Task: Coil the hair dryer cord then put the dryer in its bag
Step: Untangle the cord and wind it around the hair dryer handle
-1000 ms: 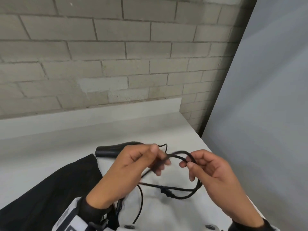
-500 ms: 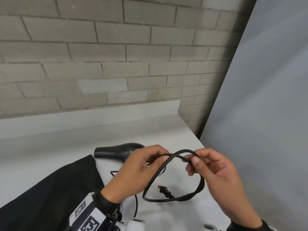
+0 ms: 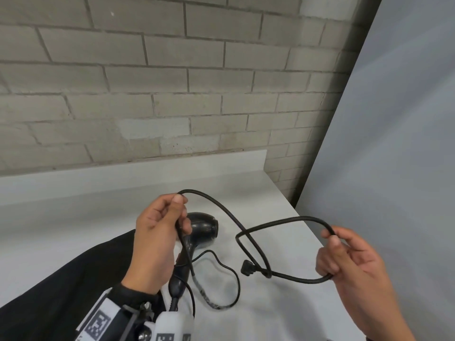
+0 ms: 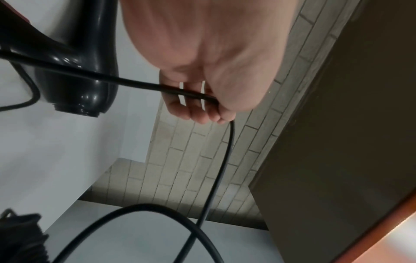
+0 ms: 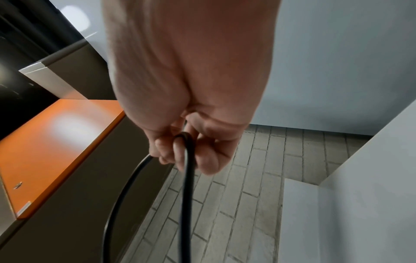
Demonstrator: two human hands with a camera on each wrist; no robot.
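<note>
A black hair dryer (image 3: 203, 228) (image 4: 85, 58) lies on the white table (image 3: 73, 230), partly behind my left hand (image 3: 157, 232). Its black cord (image 3: 246, 232) (image 4: 223, 160) runs through the air between both hands. My left hand pinches the cord above the dryer, fingers curled round it (image 4: 198, 99). My right hand (image 3: 349, 262) holds a loop of the cord at the right, fingers curled round it (image 5: 186, 147). The plug (image 3: 247, 267) hangs at the loop's crossing, just over the table. The black bag (image 3: 61, 286) lies flat at the lower left.
A brick wall (image 3: 172, 94) backs the table. A grey panel (image 3: 394, 143) stands along the table's right edge. A thin black string (image 3: 229, 271) loops on the table by the dryer handle. An orange-topped surface (image 5: 45, 146) shows in the right wrist view.
My hands have drawn apart: the left rose and moved left, the right moved right and down, stretching the cord loop wide. The plug now hangs nearer the middle.
</note>
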